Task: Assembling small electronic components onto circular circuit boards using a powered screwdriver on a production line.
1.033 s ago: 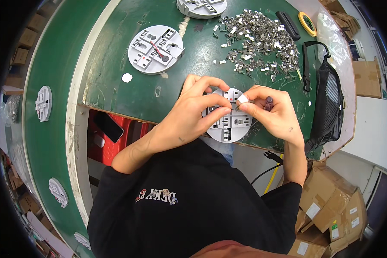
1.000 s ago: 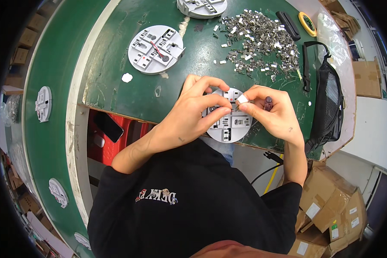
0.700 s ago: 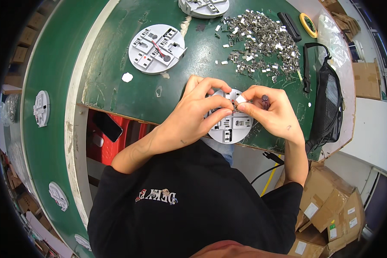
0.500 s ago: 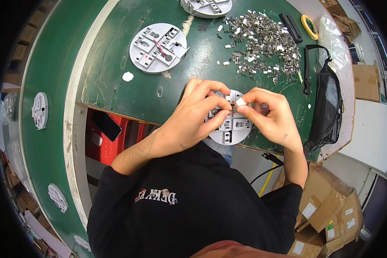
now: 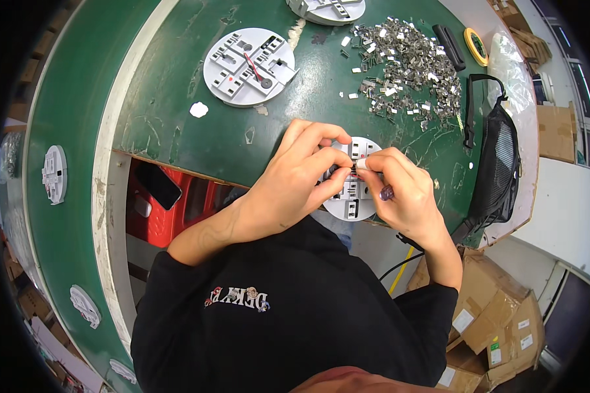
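A round pale-grey plastic base (image 5: pixel 347 208) with black contacts, slots and a red mark lies under my hands near the table's front edge. My left hand (image 5: pixel 301 167) is closed over its left side, thumb and forefinger pinched near the middle; what they hold is too small to make out. My right hand (image 5: pixel 406 196) is closed at the right side of the base, its fingertips meeting the left ones. Something white (image 5: pixel 362 164) sits at its forefinger tip. A tool's dark rounded handle end (image 5: pixel 387 192) sticks out of the right hand; its other end is hidden.
A similar base (image 5: pixel 242 92) with a red wire lies at the back left, another (image 5: pixel 328 12) at the far edge. Small metal clips (image 5: pixel 406 69) are heaped at the back right, beside yellow tape (image 5: pixel 476 46) and a black mesh bag (image 5: pixel 498 160). More bases (image 5: pixel 56 173) lie on the green belt.
My right hand has turned and drawn inward, bringing its fingertips down against the left ones; the tool handle has swung lower. My left hand stays in place. The view has shifted slightly.
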Demonstrator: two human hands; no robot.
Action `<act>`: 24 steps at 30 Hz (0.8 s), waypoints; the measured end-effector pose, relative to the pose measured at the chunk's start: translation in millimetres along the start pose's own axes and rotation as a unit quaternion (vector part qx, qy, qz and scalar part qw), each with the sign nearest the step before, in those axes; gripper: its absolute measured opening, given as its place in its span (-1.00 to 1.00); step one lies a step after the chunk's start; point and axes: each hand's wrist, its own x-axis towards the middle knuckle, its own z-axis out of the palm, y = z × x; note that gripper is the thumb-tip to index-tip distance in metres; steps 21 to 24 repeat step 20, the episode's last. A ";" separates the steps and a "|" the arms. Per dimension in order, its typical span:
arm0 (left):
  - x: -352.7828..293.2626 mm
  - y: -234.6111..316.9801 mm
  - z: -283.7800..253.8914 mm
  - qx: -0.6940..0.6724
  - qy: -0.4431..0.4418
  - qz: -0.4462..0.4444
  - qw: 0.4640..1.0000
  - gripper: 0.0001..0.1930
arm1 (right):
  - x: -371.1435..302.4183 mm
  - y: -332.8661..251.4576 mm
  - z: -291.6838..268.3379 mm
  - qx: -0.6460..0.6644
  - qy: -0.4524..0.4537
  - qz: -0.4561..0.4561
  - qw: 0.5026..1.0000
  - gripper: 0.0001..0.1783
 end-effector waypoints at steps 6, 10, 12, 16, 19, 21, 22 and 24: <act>0.4 -1.4 -0.1 0.003 -0.005 0.015 1.000 -0.84 | -1.7 4.0 4.7 -0.031 -0.021 -0.035 0.999 -0.81; -1.6 -5.8 -1.3 -0.002 -0.022 -0.001 1.000 -0.78 | 2.7 -2.2 -1.9 0.022 -0.019 0.023 0.999 -0.81; -2.6 -4.3 -1.9 -0.005 -0.028 -0.007 1.000 -0.76 | 5.2 -7.4 -7.6 0.048 -0.001 0.054 0.997 -0.82; -3.7 9.2 -6.6 0.018 -0.026 -0.001 0.999 -0.55 | 5.0 7.2 -23.9 0.287 0.078 0.043 0.954 -0.94; -5.8 13.6 -1.4 0.045 -0.055 -0.007 0.997 -0.27 | 14.7 14.2 -18.3 0.570 0.072 0.019 0.818 -0.84; -7.5 14.3 1.3 0.061 -0.067 -0.011 0.996 -0.13 | 21.3 15.9 -11.6 0.693 0.064 0.001 0.718 -0.73; -7.5 14.3 1.3 0.061 -0.067 -0.011 0.996 -0.13 | 21.3 15.9 -11.6 0.693 0.064 0.001 0.718 -0.73; -7.5 14.3 1.3 0.061 -0.067 -0.011 0.996 -0.13 | 21.3 15.9 -11.6 0.693 0.064 0.001 0.718 -0.73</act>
